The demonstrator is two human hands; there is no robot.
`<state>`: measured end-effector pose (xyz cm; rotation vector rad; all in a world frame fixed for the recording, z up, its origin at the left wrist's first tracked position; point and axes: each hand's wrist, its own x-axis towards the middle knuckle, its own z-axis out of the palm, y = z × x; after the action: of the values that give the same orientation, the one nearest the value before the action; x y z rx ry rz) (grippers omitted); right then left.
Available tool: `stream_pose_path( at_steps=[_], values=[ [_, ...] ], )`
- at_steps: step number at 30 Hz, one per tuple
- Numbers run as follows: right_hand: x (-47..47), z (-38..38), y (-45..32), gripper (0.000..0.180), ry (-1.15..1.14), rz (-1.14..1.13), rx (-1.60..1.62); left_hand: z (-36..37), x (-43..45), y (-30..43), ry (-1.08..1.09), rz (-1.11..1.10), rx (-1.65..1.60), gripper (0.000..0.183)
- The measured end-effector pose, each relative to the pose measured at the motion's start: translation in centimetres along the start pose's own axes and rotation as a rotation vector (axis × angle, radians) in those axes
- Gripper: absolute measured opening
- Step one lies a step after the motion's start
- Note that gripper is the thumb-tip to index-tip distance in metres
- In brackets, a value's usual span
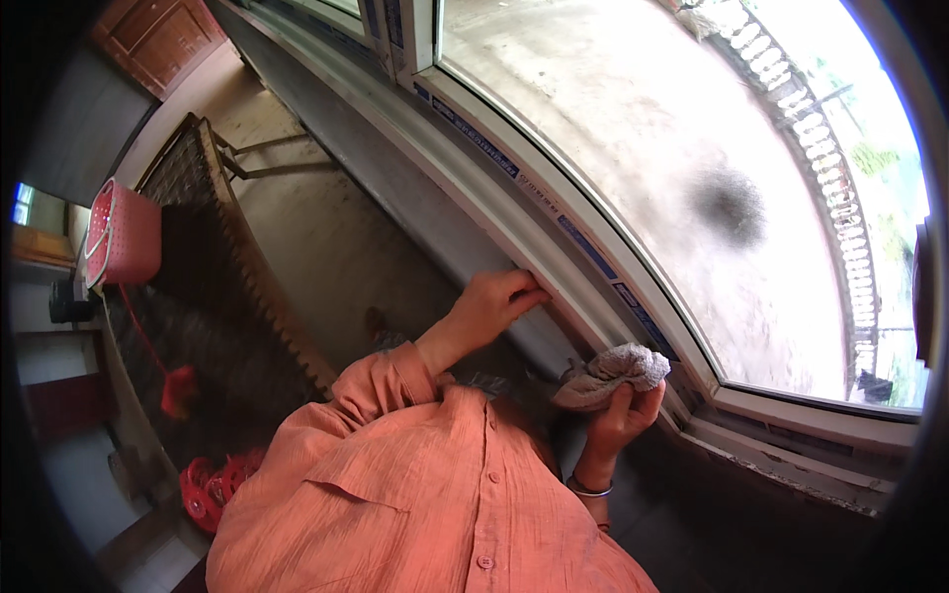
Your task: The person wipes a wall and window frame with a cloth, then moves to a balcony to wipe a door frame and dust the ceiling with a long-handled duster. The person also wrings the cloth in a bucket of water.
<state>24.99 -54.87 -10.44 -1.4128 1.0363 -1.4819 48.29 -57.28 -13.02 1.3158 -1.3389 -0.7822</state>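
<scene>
My right hand [627, 419], with a bangle at its wrist, grips a bunched grey cloth [621, 374] at the lower end of the window's sill track. To the left of it, my left hand [493, 300] rests with curled fingers at the inner edge of the white window frame [482, 222]. Whether something small is pinched between those fingertips cannot be told. Strips of blue protective film [474, 138] bearing writing run along the frame beside the glass pane [630, 185].
A woven bed frame [245, 259] stands at the left, with a pink plastic basket [137, 233] on it and red items [215, 485] near its lower end. A wooden door [159, 41] is at the upper left. Outside the glass runs a white balustrade [823, 156].
</scene>
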Motion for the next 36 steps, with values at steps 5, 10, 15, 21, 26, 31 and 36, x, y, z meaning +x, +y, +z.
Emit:
stream_pose_path(
  at_steps=[5, 10, 15, 21, 26, 31, 36],
  values=[
    [0.0, -0.2, 0.0, 0.029, 0.0, 0.0, -0.011, -0.8, 0.5, 0.9, -0.051, -0.022, 0.026, 0.014],
    [-0.1, -0.1, 0.1, 0.029, -0.009, 0.0, -0.015, -0.3, 0.1, 0.7, 0.033, 0.006, 0.05, 0.011],
    [-0.1, 0.4, -0.5, 0.03, 0.001, 0.017, 0.003, 0.3, 0.0, 0.0, 0.097, 0.232, 0.179, 0.012],
    [0.1, 0.6, -0.3, 0.03, 0.01, 0.053, 0.07, 5.4, -1.2, 2.6, -0.125, 0.324, 0.292, 0.012],
    [0.1, 0.4, 0.5, 0.03, 0.039, -0.022, 0.073, 0.5, -1.3, -0.2, 0.058, 0.222, 0.197, 0.012],
    [0.0, 0.1, 0.5, 0.029, 0.005, -0.004, 0.094, -0.9, -0.3, 1.3, 0.131, 0.068, 0.006, 0.017],
    [0.0, 0.7, 0.1, 0.031, 0.05, 0.01, 0.056, -0.3, 0.1, 2.0, 0.077, -0.101, -0.207, 0.016]
  ],
)
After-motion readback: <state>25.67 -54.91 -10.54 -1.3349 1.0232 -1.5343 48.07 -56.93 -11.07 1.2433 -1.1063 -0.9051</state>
